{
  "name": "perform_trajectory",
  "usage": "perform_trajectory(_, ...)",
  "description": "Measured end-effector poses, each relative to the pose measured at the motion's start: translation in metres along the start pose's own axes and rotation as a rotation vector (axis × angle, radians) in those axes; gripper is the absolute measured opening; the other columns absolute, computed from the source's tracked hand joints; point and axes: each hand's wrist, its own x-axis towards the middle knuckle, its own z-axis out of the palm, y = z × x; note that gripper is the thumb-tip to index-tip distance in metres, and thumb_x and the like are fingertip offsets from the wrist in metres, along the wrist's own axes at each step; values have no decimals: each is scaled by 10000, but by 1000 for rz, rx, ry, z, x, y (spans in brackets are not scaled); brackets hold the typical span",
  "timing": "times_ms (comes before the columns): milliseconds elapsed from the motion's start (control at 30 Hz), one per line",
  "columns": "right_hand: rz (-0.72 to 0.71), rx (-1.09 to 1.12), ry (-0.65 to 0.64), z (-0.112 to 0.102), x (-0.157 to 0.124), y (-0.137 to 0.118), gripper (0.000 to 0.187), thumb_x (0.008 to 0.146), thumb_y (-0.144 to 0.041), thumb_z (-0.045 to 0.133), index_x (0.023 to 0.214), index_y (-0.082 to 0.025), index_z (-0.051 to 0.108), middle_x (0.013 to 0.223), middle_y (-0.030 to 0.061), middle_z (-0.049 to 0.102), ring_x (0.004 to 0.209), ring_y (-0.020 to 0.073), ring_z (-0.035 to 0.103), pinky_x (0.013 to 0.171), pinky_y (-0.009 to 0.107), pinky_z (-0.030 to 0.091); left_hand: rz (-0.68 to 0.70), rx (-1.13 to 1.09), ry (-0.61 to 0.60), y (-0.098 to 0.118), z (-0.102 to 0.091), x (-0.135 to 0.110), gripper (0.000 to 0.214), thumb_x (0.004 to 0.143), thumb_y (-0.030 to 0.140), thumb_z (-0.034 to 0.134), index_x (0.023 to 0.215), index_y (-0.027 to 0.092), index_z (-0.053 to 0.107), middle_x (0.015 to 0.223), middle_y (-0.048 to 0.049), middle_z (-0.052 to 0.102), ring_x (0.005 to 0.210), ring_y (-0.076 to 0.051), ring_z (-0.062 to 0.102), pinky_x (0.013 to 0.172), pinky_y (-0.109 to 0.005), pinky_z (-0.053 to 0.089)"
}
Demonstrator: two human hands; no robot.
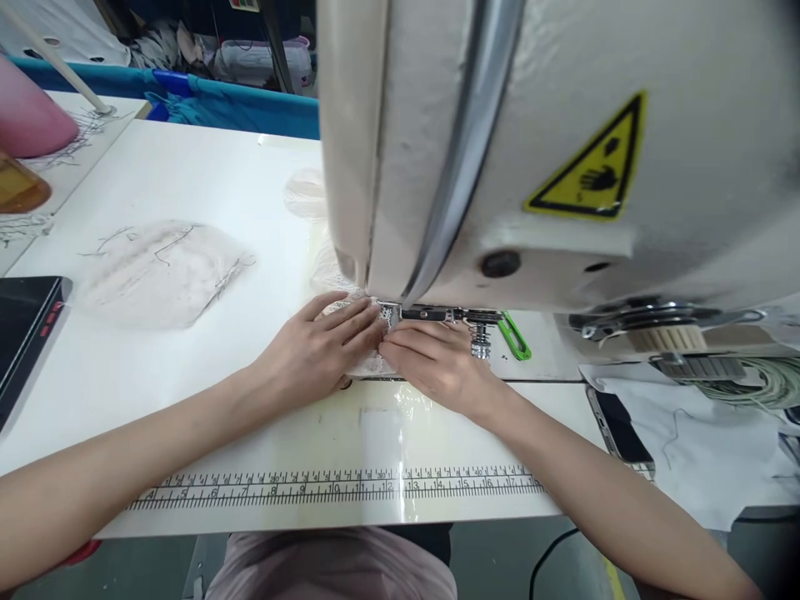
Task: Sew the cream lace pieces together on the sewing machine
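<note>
Pale, sheer lace fabric (328,271) lies beneath the head of a sewing machine (431,167), which hides part of it. My left hand (316,346) rests flat on the lace with its fingers stretched towards the needle area. Close to its fingertips, my right hand (437,358) has its fingers pressed together at the lace's edge, beside the metal presser foot parts (437,314). The right fingertips are partly covered by one another. A bright green thread snipper (516,337) lies just right of that hand.
Another sheer pale piece (162,271) with loose threads lies on the left. A ruler strip (337,490) runs along the front edge. On the right are a phone (618,425) and white cloth (700,450). A black box (28,333) and pink thread cone (34,112) stand left.
</note>
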Motion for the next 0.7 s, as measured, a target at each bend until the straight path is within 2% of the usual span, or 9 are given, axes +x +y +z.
perform_trajectory(300,-23,43,-10,2,2,4,236,919,-85,490,903,-236,671,868,4,682,863,141,601,749,298,474,-19,-16,-25,-1,0,0,509,777,113,517,1283,139,559,1247,-114,656,1233,-276,571,1072,-468,412)
perform_trajectory(533,-46,53,-41,-1,-1,11,189,908,-89,523,958,-204,665,930,17,688,914,148,616,781,301,497,-10,9,-6,0,3,-1,437,883,245,495,1290,100,553,1310,-139,611,1207,-295,585,1063,-504,412)
perform_trajectory(700,-25,36,-42,-6,-1,11,193,906,-69,519,949,-185,666,934,17,689,912,144,626,752,291,498,-28,13,-9,3,2,1,402,899,240,489,1276,128,572,1290,-125,628,1206,-289,585,1049,-493,428)
